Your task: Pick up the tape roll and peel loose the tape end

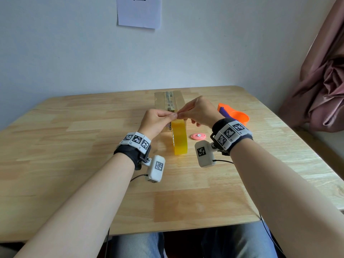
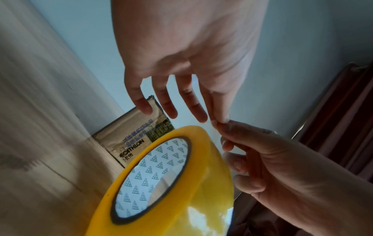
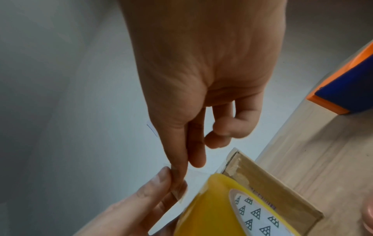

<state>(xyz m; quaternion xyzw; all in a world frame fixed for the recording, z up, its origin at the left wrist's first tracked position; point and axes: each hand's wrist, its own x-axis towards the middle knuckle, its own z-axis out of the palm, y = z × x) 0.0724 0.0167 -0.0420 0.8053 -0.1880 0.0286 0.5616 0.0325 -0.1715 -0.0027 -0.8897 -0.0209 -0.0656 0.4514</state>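
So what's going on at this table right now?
A person sits at a wooden table with a yellow tape roll standing on edge. The left hand and right hand meet above it, pinching the clear loose tape end. A cardboard box lies just behind.

Two hands (image 1: 158, 120) (image 1: 200, 111), one yellow tape roll (image 1: 179, 138), one cardboard box (image 1: 168, 101), one pink disc (image 1: 198, 136), one orange dispenser (image 1: 234, 113) on one counter (image 1: 74, 146).
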